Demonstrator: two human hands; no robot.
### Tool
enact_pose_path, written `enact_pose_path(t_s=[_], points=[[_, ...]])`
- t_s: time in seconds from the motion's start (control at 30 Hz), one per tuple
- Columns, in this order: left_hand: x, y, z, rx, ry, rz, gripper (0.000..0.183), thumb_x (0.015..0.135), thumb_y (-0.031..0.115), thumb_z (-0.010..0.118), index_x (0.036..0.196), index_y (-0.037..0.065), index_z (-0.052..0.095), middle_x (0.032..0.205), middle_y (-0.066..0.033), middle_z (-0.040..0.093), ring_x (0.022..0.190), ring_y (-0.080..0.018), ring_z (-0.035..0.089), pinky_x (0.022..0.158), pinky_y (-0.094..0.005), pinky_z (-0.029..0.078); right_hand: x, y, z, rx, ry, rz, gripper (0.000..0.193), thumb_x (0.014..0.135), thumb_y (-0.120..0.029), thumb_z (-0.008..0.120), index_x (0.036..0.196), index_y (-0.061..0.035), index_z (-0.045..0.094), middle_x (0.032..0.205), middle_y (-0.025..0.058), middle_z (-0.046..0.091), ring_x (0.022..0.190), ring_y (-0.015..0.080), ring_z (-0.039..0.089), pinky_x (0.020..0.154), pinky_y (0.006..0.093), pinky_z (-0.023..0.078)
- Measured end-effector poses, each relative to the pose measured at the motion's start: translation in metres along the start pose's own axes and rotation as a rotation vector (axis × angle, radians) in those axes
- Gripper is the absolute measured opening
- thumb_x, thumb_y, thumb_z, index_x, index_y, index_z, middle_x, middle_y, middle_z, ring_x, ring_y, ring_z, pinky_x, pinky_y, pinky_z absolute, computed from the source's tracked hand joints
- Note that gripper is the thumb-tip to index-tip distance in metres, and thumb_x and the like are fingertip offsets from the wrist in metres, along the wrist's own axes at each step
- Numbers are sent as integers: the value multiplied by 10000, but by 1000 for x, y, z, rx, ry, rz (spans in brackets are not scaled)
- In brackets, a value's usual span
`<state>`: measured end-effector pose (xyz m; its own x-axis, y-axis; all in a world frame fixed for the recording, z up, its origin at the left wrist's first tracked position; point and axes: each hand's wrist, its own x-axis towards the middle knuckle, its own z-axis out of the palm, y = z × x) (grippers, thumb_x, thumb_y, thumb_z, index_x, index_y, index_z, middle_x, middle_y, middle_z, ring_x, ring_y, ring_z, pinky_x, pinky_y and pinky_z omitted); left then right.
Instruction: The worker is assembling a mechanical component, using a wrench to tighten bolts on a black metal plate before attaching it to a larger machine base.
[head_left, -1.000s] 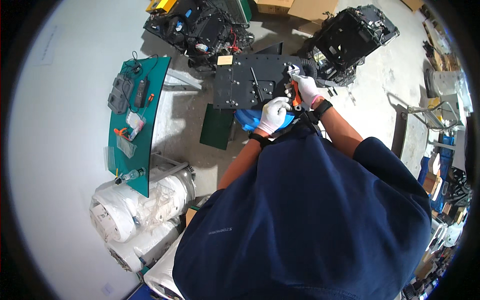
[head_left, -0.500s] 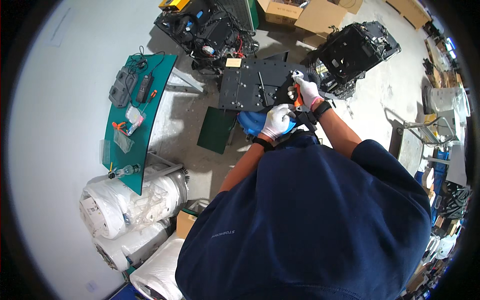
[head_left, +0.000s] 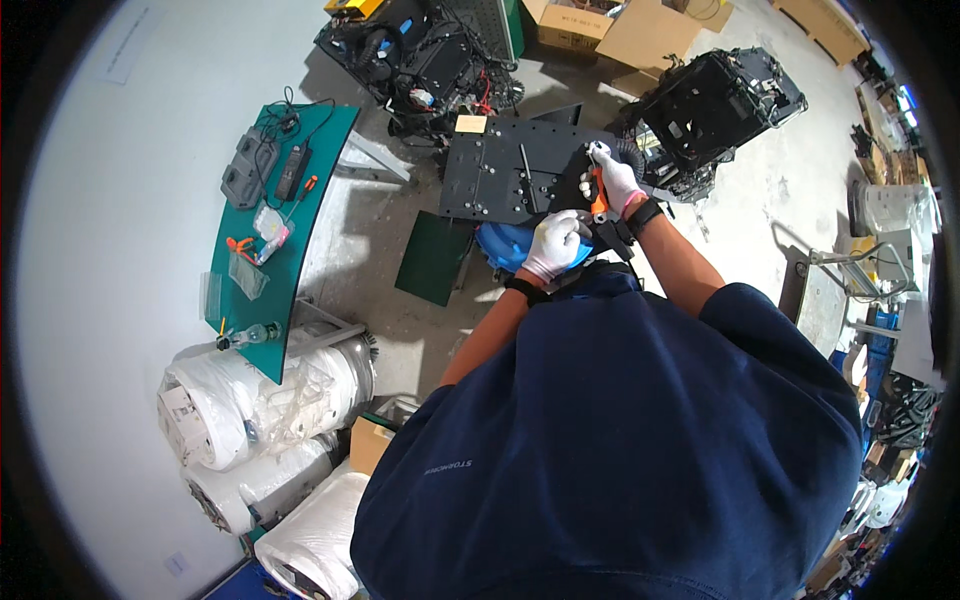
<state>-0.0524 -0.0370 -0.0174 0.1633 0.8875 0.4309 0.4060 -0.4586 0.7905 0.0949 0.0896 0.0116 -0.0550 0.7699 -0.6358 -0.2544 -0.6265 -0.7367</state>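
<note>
My right hand (head_left: 621, 183), in a white glove, is closed around an orange-handled adjustable wrench (head_left: 599, 200). Its metal head is by the right edge of a black metal plate (head_left: 510, 150), with the handle pointing back towards me. My left hand (head_left: 555, 243), gloved too, is at the plate's near edge with its fingers curled in. Whatever those fingers may hold is hidden. Small light-coloured fasteners dot the plate, and a thin dark rod-shaped tool (head_left: 528, 178) lies across it. Below my left hand is a rounded blue thing (head_left: 505, 243), partly covered.
A green-topped table (head_left: 270, 345) at left carries a grey case (head_left: 248, 168), a screwdriver (head_left: 302, 195) and a clear bottle (head_left: 257, 333). Black machine frames stand beyond the plate, one at far left (head_left: 430, 70), another at right (head_left: 715, 105). Wrapped white cylinders (head_left: 225, 410) lie lower left.
The whole view has shifted slightly. The wrench's head has turned a little at the plate's right edge, with my right hand still around it. My left hand keeps its place by the near edge.
</note>
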Motion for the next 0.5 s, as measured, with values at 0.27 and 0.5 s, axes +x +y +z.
enact_pose_path(t_s=[0.27,0.5], points=[[-1,-1,7,4,30,-2,190,741,-12,516,750,44,697,998,-141,725,947,-324,687,853,-417,542,10,1,-11,81,-130,52,248,1006,-322,525,994,-86,601,744,127,641,568,268,632,506,386,533],[0,1,9,21,64,-10,188,740,-12,516,742,46,695,989,-136,725,931,-322,688,836,-418,545,5,-2,-8,70,-98,50,257,990,-313,553,940,-65,602,741,133,650,566,270,640,510,387,537]])
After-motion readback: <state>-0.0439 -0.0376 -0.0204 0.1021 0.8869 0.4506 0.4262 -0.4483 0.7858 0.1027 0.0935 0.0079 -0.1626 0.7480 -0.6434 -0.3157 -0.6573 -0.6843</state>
